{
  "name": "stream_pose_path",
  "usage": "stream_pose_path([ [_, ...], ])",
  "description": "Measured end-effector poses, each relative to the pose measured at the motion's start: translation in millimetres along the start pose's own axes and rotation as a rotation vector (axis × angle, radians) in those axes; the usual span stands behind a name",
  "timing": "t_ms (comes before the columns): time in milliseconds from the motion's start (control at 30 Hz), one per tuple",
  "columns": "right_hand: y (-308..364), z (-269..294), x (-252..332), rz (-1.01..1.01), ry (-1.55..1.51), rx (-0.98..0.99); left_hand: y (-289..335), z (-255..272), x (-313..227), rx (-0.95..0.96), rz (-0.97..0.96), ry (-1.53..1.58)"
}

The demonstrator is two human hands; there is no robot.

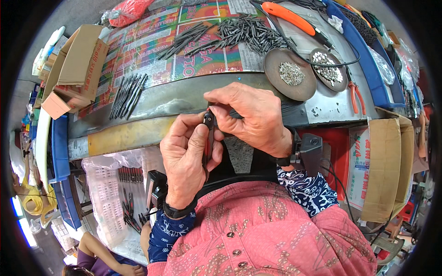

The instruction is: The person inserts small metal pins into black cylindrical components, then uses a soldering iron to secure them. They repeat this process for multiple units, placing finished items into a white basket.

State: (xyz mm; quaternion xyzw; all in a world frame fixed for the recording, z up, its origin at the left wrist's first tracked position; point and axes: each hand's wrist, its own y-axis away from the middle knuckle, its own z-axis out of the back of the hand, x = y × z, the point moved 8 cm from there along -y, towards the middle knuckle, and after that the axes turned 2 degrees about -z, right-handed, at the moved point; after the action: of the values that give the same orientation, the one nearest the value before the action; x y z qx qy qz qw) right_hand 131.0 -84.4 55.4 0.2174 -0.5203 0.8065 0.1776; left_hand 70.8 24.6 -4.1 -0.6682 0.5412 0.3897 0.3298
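Note:
My left hand (186,154) is closed around a slim black-and-red tool (208,124) with small round rivets near its top. The tool stands nearly upright, its narrow end pointing down toward me; its exact kind is unclear. At its upper end my right hand (251,117) is closed, with thumb and forefinger pinched together. Whatever sits between those right fingertips is hidden. Beyond the hands, a row of slim black strips (129,95) lies on the bench to the left. A brown dish (270,69) of small metal pins stands to the right.
Another dish (341,86) holds small whitish pieces, near red-handled pliers (353,99). An orange-handled corded tool (287,17) lies beyond, beside piled black strips (248,34). Cardboard boxes (78,60) flank the bench. Below left, a white plastic basket (103,193) holds similar tools. A co-worker's arm (99,253) shows lower left.

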Motion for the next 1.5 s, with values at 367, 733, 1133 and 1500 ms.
stream_pose_path([
  [367, -1.7, -1.2, 1.8, 0.001, 0.002, 0.104, 3.5, 3.2, -4.2, -0.027, -0.067, -0.207],
  [733, -2.0, -3.9, 3.4, 0.046, 0.104, 0.053, 5.8, 1.9, -5.3, -0.082, -0.110, -0.315],
  [1133, -1.2, -2.5, -2.1, -0.043, 0.026, 0.106, 5.4, 3.2, -10.9, -0.112, -0.136, -0.426],
  [1500, -4.7, -4.5, 2.4, 0.047, 0.149, 0.101, 4.8, 5.3, -14.0, -0.139, -0.263, -0.675],
])
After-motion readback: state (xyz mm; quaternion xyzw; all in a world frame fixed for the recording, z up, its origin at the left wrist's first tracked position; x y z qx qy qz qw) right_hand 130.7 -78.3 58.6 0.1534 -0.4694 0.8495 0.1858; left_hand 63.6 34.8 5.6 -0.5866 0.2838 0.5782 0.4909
